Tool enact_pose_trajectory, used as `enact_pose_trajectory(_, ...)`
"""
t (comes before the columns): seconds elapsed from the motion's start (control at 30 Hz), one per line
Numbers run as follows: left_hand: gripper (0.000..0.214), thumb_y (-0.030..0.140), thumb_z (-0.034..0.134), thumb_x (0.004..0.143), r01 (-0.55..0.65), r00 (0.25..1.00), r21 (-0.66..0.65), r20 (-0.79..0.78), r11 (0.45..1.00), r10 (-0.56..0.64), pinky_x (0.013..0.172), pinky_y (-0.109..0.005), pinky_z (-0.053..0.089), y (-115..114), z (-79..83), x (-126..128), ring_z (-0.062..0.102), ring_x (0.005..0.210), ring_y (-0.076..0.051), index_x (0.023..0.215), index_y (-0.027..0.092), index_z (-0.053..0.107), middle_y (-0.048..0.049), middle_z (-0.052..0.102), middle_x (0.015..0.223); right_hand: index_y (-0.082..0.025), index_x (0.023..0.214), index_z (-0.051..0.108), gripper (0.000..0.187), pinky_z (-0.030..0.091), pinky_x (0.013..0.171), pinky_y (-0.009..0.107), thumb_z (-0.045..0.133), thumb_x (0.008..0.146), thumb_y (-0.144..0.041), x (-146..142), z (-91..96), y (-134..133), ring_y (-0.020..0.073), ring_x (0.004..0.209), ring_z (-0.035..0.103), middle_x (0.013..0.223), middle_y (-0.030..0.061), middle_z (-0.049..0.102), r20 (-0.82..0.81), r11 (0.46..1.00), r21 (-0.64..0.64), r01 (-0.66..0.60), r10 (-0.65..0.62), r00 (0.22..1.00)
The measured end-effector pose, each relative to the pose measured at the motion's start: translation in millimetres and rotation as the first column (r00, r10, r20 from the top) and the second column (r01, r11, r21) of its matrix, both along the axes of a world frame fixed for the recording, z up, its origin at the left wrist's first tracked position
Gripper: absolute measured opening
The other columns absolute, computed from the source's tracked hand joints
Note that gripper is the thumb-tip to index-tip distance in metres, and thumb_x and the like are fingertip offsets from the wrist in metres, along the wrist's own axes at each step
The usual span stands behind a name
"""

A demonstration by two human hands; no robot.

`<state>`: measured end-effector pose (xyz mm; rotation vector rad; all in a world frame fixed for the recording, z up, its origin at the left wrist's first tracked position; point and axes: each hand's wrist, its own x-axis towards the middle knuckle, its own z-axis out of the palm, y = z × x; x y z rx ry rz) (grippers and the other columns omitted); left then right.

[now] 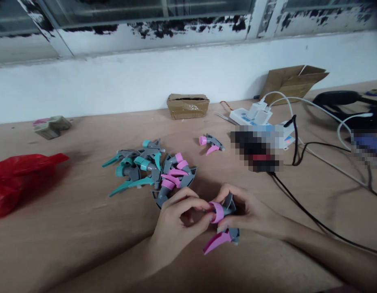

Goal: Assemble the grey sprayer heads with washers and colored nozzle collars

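Observation:
A grey trigger spray head (218, 212) with a pink collar and pink trigger is between my two hands near the front of the table. My right hand (248, 209) wraps round its grey body, the trigger pointing down and to the left. My left hand (184, 215) is closed in a pinch, thumb and fingertips at the open end of the pink collar. Whether a small part sits between those fingertips is hidden. Just beyond my left hand lie several pink and grey spray heads (178, 171), touching a heap of teal and grey spray heads (138, 167).
One pink-collared spray head (211, 143) lies apart, farther back. A red plastic bag (20, 179) is at left, with small blocks (52, 127) behind it. A cardboard box (188, 108) stands by the wall. On the right are a power strip (240, 116), cables and an open carton (290, 83).

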<state>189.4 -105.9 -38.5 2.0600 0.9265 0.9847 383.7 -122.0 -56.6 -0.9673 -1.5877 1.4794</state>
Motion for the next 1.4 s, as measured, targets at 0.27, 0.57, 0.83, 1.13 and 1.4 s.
enact_pose_trajectory(0.27,0.015,0.013,0.058,0.082,0.142,0.989,0.1,-0.062,0.985,-0.136,0.056,-0.022,0.047,0,13.8,-4,0.056,0.068,-0.012,0.091,0.018,0.069,-0.0042,0.06,0.08,-0.018,0.08,0.052,0.031,0.046,0.059,0.023,0.077,0.064,-0.025,4,9.4,3,0.0092,0.066,0.054,0.074,-0.0027,0.058,-0.085,0.993,-0.117,-0.03,0.02,0.996)
enact_pose_trajectory(0.57,0.013,0.016,0.065,0.077,0.166,0.985,0.122,-0.064,0.979,-0.159,0.046,-0.016,0.044,4,28.8,-4,0.053,0.063,-0.009,0.09,0.019,0.068,-0.0028,0.055,0.082,-0.02,0.085,0.056,0.036,0.046,0.064,0.023,0.079,0.058,-0.013,9,15.8,7,0.0081,0.069,0.057,0.077,-0.0053,0.062,-0.246,0.963,-0.251,-0.096,0.032,0.969)
enact_pose_trajectory(0.83,0.032,0.027,0.072,0.071,0.137,0.977,0.204,-0.187,0.969,-0.099,0.071,-0.025,0.052,-6,30.1,-2,0.056,0.088,-0.016,0.1,0.02,0.06,-0.0058,0.055,0.101,-0.017,0.084,0.058,0.028,0.042,0.06,0.019,0.077,0.064,-0.022,7,15.4,6,0.0067,0.066,0.053,0.073,-0.0046,0.059,-0.201,0.973,-0.203,-0.107,0.065,0.977)
enact_pose_trajectory(1.13,0.02,0.029,0.068,0.075,0.048,0.934,0.112,-0.357,0.993,-0.004,0.074,-0.032,0.049,19,31.2,17,0.059,0.083,-0.018,0.092,0.02,0.062,-0.0029,0.061,0.091,-0.02,0.101,0.055,0.036,0.048,0.075,0.031,0.067,0.074,-0.041,14,15.6,12,0.0174,0.085,0.06,0.092,0.004,0.063,0.161,0.963,0.144,0.23,-0.252,0.954)
enact_pose_trajectory(1.4,0.025,0.038,0.064,0.077,0.066,0.8,0.32,-0.584,0.945,0.142,0.08,-0.039,0.044,65,27.8,58,0.059,0.093,-0.025,0.094,0.019,0.063,-0.0053,0.066,0.096,-0.019,0.101,0.057,0.031,0.05,0.079,0.037,0.057,0.082,-0.042,34,12.9,24,0.0221,0.092,0.061,0.101,0.0076,0.064,0.26,0.596,0.694,0.404,-0.73,0.632)
